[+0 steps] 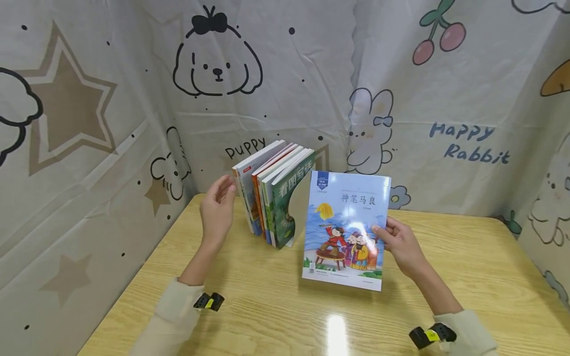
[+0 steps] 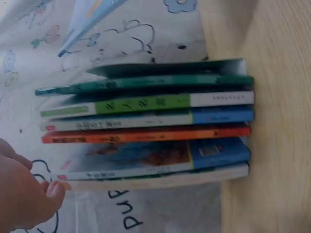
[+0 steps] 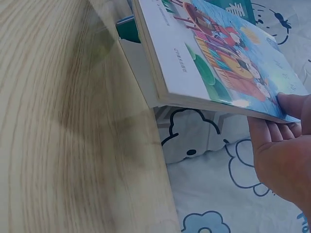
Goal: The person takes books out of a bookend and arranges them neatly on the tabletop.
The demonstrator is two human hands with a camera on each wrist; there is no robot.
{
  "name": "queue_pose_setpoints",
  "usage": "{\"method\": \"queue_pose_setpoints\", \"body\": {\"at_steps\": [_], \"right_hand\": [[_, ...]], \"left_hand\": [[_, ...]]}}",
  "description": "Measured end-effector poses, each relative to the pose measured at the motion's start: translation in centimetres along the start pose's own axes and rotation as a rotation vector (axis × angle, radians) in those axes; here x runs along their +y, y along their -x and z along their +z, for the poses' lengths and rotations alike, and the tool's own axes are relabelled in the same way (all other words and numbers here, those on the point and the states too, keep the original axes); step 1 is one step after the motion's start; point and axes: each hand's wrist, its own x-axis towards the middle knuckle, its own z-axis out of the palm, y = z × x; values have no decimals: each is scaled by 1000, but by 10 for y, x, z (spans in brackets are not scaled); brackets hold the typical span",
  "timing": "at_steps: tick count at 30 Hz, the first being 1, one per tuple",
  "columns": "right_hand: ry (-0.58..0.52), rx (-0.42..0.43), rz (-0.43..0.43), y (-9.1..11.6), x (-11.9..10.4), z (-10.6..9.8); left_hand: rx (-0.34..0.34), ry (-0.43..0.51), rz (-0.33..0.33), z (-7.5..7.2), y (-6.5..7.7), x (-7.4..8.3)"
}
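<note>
Right hand: the right hand (image 1: 403,244) grips the book at its right edge, thumb on the front cover and the other fingers behind it.
Held book: a light-blue paperback picture book (image 1: 345,230) with Chinese lettering and painted figures in robes, raised off the table, front cover showing, to the right of the row and nearer than it.
Left hand: the left hand (image 1: 217,205) is at the left end of the row, its fingers relaxed and slightly bent, gripping nothing; the thumb is right by the corner of the end book, and I cannot tell whether they touch.
Row of books: an upright row of slim paper-covered books (image 1: 256,195) stands on the far part of the table, left of centre, spines facing near.
Spines: the row includes an orange-red spine (image 2: 146,137) in the middle and, further right, a light-green and white spine (image 2: 143,103).
Right end of row: a dark-green book (image 1: 282,212) with pale Chinese characters on its cover.
Table: a pale yellow wood-grain table (image 1: 249,301), with a bright reflection at the near side.
Backdrop: white printed fabric (image 1: 294,74) with cartoon animals, stars and cherries.
Wrists: cream sleeves (image 1: 171,306) and black devices (image 1: 209,301) with yellow marks.
</note>
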Motion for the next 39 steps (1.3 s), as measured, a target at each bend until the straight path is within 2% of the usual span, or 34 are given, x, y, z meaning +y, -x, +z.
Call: {"method": "queue_pose_setpoints", "body": {"at_steps": [5, 10, 22, 30, 34, 39], "right_hand": [[-23, 5, 47, -3, 7, -5], [-38, 11, 95, -5, 14, -10], [-23, 9, 219, -14, 27, -16], [0, -5, 277, -19, 33, -19], [2, -11, 288, -22, 36, -20], [6, -6, 330, -25, 39, -19]], "left_hand": [[-55, -95, -93, 2, -11, -24], [-110, -159, -119, 2, -18, -35], [-193, -187, -135, 3, -28, -50], [-298, -215, -125, 2, -34, -55], [-304, -224, -107, 3, -36, -56], [-273, -246, -95, 2, -36, -57]]}}
